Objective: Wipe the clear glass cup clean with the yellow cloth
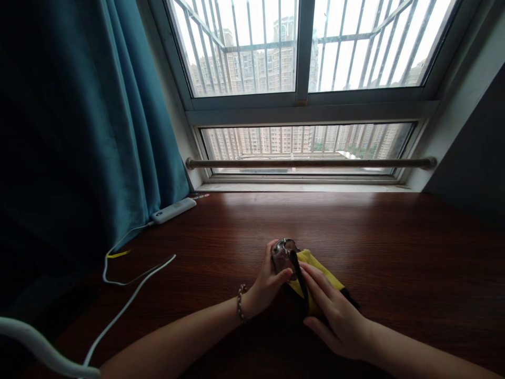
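Observation:
My left hand (268,281), with a beaded bracelet at the wrist, pinches a pair of dark-framed glasses (284,252) by the lens, held just above the dark wooden tabletop (394,247). One black temple arm of the glasses runs down between my hands. My right hand (335,308) presses a yellow cloth (315,266) against the glasses, its fingers stretched flat over the cloth. A dark edge of the cloth or a case shows beside my right hand.
A white power bank (173,210) lies at the table's back left, with a white cable (130,300) trailing toward me. A teal curtain (79,131) hangs on the left. A barred window (303,79) and a rail (311,163) stand behind the table.

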A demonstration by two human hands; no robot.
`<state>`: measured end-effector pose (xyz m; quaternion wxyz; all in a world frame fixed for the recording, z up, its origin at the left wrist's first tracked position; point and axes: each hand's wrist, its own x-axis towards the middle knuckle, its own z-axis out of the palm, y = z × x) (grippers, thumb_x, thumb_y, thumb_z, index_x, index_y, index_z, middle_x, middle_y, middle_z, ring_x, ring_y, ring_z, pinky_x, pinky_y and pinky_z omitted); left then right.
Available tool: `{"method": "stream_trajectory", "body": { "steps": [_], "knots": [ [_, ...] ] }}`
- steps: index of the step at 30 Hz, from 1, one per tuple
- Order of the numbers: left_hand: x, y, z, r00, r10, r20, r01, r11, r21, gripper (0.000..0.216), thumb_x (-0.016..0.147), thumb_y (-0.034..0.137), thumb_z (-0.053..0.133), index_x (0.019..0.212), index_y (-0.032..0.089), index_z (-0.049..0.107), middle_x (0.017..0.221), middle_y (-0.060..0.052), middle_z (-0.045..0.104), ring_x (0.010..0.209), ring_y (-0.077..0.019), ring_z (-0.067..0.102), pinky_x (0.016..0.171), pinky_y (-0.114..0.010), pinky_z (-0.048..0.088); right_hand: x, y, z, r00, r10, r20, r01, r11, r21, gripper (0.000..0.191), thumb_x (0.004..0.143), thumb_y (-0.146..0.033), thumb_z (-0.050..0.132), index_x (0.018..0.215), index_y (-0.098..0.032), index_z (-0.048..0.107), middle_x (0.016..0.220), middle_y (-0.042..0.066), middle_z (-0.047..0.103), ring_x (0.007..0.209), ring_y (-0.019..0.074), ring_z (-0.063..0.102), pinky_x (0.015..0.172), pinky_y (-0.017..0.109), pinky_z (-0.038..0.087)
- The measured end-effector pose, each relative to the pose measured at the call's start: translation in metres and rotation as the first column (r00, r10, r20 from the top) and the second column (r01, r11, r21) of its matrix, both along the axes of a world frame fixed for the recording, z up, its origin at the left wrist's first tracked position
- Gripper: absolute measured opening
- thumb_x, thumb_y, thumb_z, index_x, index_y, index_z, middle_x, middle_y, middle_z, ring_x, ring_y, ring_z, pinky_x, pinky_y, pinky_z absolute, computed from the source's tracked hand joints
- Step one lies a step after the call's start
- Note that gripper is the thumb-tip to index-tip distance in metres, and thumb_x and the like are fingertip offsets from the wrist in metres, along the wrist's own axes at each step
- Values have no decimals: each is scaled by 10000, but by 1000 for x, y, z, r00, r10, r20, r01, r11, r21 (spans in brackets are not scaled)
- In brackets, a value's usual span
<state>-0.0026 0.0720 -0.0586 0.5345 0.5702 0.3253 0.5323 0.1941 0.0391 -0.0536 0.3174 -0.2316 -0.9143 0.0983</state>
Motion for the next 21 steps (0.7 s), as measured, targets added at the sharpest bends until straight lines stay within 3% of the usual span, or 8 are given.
{"method": "stream_trajectory", "body": {
  "steps": [4, 7, 11, 17, 21],
  "knots": [
    [-1, 5, -7, 999, 34, 24, -33, 998, -47, 541, 810, 572, 519, 1178, 190, 409, 1072, -81, 581, 951, -195, 565, 864, -306, 444, -2, 6, -2, 996, -84, 20, 83, 995, 48, 625, 929, -257, 416, 1450, -81, 119, 1428, 184, 230, 1344, 285, 186, 1083, 463, 297],
    [-1, 7, -10, 1000, -6, -15, 5, 998, -64, 546, 832, 629, 419, 1088, 154, 500, 985, -95, 601, 805, -177, 571, 737, -285, 465, -1, 9, -3, 997, -76, 21, 76, 997, 9, 601, 932, -290, 436, 1435, -94, 173, 1418, 169, 267, 1338, 276, 204, 1097, 460, 278],
    [-3, 4, -2, 990, -82, -113, 83, 997, 2, 578, 780, 658, 479, 1024, 139, 549, 924, -75, 596, 874, -190, 535, 808, -271, 429, 0, 8, -1, 999, 11, 43, -9, 998, -58, 531, 919, -307, 464, 1383, -129, 277, 1367, 133, 362, 1317, 235, 262, 1111, 427, 257],
    [-3, -4, 7, 961, -109, -256, 129, 990, 63, 581, 777, 618, 520, 1092, 132, 478, 865, -47, 563, 761, -158, 485, 705, -256, 401, -2, 6, 10, 999, 46, -16, -47, 994, -99, 301, 892, -248, 469, 1163, -118, 452, 1193, 157, 501, 1206, 241, 424, 1087, 461, 287],
    [-3, -5, 5, 945, -82, -317, 121, 987, 104, 595, 754, 548, 601, 1161, 154, 421, 879, -32, 567, 763, -153, 485, 718, -254, 388, 5, 8, 3, 989, 76, -130, -93, 987, -130, 317, 944, -250, 416, 1236, -134, 456, 1232, 166, 516, 1179, 243, 480, 1028, 435, 369]
  ]
}}
